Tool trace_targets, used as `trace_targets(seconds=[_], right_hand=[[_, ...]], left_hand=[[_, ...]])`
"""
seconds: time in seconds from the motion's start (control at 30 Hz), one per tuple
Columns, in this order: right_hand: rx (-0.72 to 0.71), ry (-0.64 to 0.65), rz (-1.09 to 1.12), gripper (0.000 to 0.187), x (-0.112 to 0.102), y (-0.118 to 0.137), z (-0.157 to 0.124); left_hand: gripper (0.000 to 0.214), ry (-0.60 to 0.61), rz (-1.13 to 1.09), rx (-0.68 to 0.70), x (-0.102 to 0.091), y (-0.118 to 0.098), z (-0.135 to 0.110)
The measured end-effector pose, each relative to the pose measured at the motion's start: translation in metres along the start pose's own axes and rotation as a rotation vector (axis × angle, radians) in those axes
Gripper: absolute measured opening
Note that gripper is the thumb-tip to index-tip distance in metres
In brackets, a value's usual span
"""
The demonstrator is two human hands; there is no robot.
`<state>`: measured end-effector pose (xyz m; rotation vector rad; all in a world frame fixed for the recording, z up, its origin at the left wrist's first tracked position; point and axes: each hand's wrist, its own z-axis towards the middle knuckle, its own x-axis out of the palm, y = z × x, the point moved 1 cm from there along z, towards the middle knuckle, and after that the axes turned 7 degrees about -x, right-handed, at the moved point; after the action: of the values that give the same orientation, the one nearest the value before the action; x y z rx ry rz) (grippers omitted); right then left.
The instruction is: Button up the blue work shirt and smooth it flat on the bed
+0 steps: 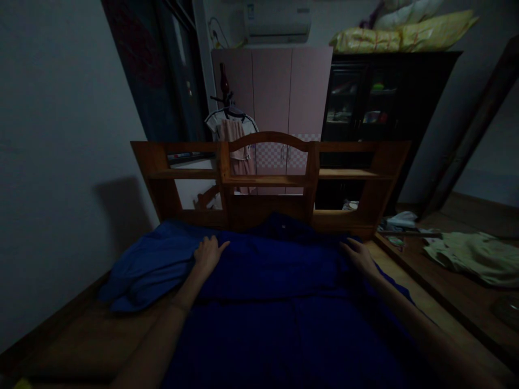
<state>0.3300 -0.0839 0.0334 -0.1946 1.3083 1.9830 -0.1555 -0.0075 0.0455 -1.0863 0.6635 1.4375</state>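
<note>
A dark blue garment [275,270] lies spread over the wooden bed boards, with a fold running across it and a bunched part with a small pale mark near the headboard. My left hand [208,253] rests on its upper left side, thumb apart from slightly bent fingers. On the upper right side, my right hand [360,256] lies on the cloth with thumb and fingers apart. No cloth shows clearly gripped in either hand. To the left of my left hand, a lighter blue cloth [154,265] lies crumpled beside the dark garment.
A wooden headboard with shelves [267,181] stands beyond the garment. Behind it are clothes on a rack [233,127], a pink wardrobe [271,92] and a dark cabinet [389,102]. A pale green cloth [474,256] lies at right; a wall [68,162] bounds the left.
</note>
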Motion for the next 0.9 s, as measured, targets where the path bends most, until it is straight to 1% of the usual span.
trace_targets(seconds=[0.07, 0.13, 0.23, 0.33, 0.4, 0.43, 0.5, 0.57, 0.6, 0.63, 0.7, 0.73, 0.8, 0.83, 0.9], right_hand=[[-0.076, -0.033, -0.072, 0.045, -0.004, 0.003, 0.003], [-0.117, -0.041, -0.155, 0.047, -0.010, 0.000, 0.003], [-0.117, 0.003, -0.287, 0.044, -0.010, -0.014, -0.001], [-0.091, 0.053, -0.401, 0.042, -0.003, -0.027, -0.008], [-0.089, 0.046, -0.490, 0.048, 0.002, -0.027, -0.011], [-0.115, 0.021, -0.555, 0.050, 0.003, -0.023, -0.011], [-0.230, -0.046, -0.682, 0.050, 0.004, -0.008, -0.010], [-0.391, -0.060, -0.732, 0.044, 0.009, 0.015, -0.007], [-0.461, -0.031, -0.708, 0.041, 0.014, 0.028, -0.006], [-0.520, 0.019, -0.668, 0.039, 0.022, 0.041, -0.005], [-0.622, 0.153, -0.572, 0.039, 0.041, 0.063, -0.007], [-0.676, 0.237, -0.526, 0.039, 0.053, 0.071, -0.009], [-0.774, 0.432, -0.448, 0.044, 0.077, 0.081, -0.014], [-0.798, 0.529, -0.420, 0.049, 0.089, 0.081, -0.017], [-0.793, 0.671, -0.391, 0.059, 0.107, 0.075, -0.022]], left_hand=[[0.040, 0.015, -0.008, -0.020, 0.012, -0.002, 0.012], [0.034, 0.022, -0.019, -0.025, 0.020, -0.001, 0.020], [0.034, 0.031, -0.022, -0.020, 0.026, 0.002, 0.025], [0.034, 0.031, -0.014, -0.013, 0.026, 0.004, 0.026], [0.035, 0.009, -0.002, -0.015, 0.022, 0.003, 0.028], [0.036, -0.015, 0.004, -0.014, 0.017, 0.001, 0.029], [0.038, -0.097, -0.009, 0.008, 0.003, -0.009, 0.031], [0.037, -0.181, -0.088, 0.078, -0.014, -0.028, 0.030], [0.037, -0.199, -0.153, 0.134, -0.022, -0.042, 0.028], [0.037, -0.192, -0.225, 0.192, -0.027, -0.057, 0.024], [0.041, -0.138, -0.319, 0.296, -0.029, -0.090, 0.009], [0.043, -0.118, -0.332, 0.335, -0.026, -0.106, -0.001], [0.044, -0.074, -0.358, 0.433, -0.011, -0.132, -0.024], [0.044, -0.037, -0.394, 0.534, -0.002, -0.140, -0.037], [0.047, 0.043, -0.398, 0.698, 0.019, -0.148, -0.057]])
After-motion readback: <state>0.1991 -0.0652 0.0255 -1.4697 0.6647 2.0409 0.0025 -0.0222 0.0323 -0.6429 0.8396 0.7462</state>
